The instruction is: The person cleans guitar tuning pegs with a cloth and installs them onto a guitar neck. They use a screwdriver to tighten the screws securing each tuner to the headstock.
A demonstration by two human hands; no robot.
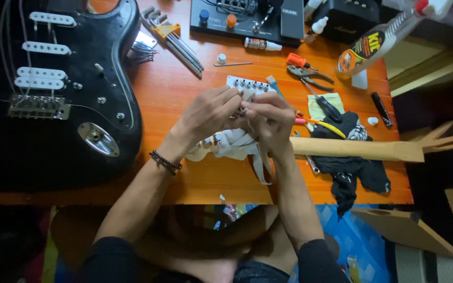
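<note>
Both forearms reach up from the near edge and meet beside the black guitar (74,89). The left hand (208,112) and right hand (271,118) are curled, fingertips pinching a white rag (237,144), just under a white tuner strip (247,84).

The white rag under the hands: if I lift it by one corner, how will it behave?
The white rag is probably floppy: it lies crumpled, a strip trailing toward the table edge. Likely light. It may snag, since both the left hand and right hand bunch it.
</note>
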